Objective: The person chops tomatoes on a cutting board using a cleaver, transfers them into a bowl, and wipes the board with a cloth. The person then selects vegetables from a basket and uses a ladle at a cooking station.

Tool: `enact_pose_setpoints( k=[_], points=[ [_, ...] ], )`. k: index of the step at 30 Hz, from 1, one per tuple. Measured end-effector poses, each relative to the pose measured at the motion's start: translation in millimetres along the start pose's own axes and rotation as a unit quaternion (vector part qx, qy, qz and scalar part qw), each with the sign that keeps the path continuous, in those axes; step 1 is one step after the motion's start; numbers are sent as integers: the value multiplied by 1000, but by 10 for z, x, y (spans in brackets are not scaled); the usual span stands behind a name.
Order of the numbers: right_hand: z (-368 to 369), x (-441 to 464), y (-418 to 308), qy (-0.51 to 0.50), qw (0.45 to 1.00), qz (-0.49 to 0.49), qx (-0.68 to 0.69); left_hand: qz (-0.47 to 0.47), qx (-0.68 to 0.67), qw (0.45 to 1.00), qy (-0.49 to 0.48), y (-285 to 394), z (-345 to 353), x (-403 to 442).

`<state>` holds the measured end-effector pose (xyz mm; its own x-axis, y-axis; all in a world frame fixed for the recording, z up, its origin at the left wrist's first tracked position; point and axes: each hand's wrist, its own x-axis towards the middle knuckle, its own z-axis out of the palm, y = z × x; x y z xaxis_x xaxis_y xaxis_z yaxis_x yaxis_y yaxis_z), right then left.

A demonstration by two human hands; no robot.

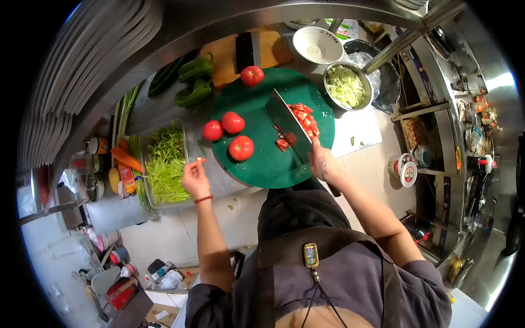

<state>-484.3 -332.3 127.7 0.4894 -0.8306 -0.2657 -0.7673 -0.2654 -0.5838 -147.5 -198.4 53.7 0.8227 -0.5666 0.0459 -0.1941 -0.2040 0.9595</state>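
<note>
My right hand [324, 163] is closed on a cleaver [287, 121], whose broad blade stands on the round green cutting board [257, 104]. Chopped tomato [304, 117] lies in a pile to the right of the blade, and a few cut pieces [282, 144] are on its left side. Away from the board, my left hand [195, 180] pinches a small red tomato piece [200, 160] between its fingertips. Whole tomatoes [241, 148] rest on the left part of the board, with another tomato [252, 76] at its far edge.
Left of the board is a clear tub [167, 169] of cut greens. Green peppers [196, 69] lie behind, beside a wooden board [219, 65]. A metal bowl [345, 87] of chopped pale vegetable and a white bowl [317, 45] stand at the right. A shelf edge [235, 16] crosses above.
</note>
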Motion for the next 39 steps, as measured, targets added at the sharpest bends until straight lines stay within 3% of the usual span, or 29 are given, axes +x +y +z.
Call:
enact_pose_setpoints(
  k=[2, 3, 5, 6, 7, 8, 10, 13, 14, 16, 20, 24, 28, 32, 34, 37, 39],
  points=[
    [-258, -24, -138, 6, 1000, -9, 9, -26, 108, 992, -54, -279, -137, 154],
    [-308, -86, -133, 8, 1000, -1, 12, 93, 247, 964, 5, -39, -96, 95],
    [-192, -63, -70, -8, 999, 28, -25, 107, 156, 981, -33, -139, 18, 65],
    [-86, -82, 1, -24, 996, 63, -59, 90, 128, 982, -102, 100, 167, -31],
    [28, -61, 146, 23, 1000, 14, -16, 76, 98, 978, -170, 406, 371, -171],
    [-55, -9, 143, 26, 999, 10, -19, 124, 104, 964, -212, 498, 528, -268],
    [-302, 20, 27, -15, 999, 18, -35, 104, 38, 967, -231, 523, 776, -415],
    [-557, -293, -143, -18, 998, -9, -61, 119, 19, 929, -349, 554, 982, -386],
    [-643, -399, -208, -18, 998, -35, -58, 117, 15, 929, -352, 601, 1015, -389],
    [-717, -526, -259, -46, 996, -23, -76, 325, 87, 890, -307, 697, 1080, -353],
    [-740, -610, -232, -90, 990, -41, -102, 380, 93, 855, -340, 751, 1146, -257],
    [-669, -623, -235, -135, 982, -20, -134, 375, 104, 847, -362, 783, 1170, -243],
    [-636, -572, -312, -162, 974, -12, -159, 357, 104, 872, -320, 788, 1176, -274],
    [-208, -303, -21, -160, 973, -30, -164, 360, 117, 846, -375, 738, 1168, -297],
    [-107, -130, -10, -129, 980, -58, -140, 376, 106, 846, -363, 762, 1136, -364],
    [-481, -195, -244, -171, 971, -30, -164, 426, 119, 849, -288, 572, 918, -465],
    [-538, -326, -263, -169, 972, -53, -155, 410, 119, 855, -293, 490, 854, -530]
  ],
)
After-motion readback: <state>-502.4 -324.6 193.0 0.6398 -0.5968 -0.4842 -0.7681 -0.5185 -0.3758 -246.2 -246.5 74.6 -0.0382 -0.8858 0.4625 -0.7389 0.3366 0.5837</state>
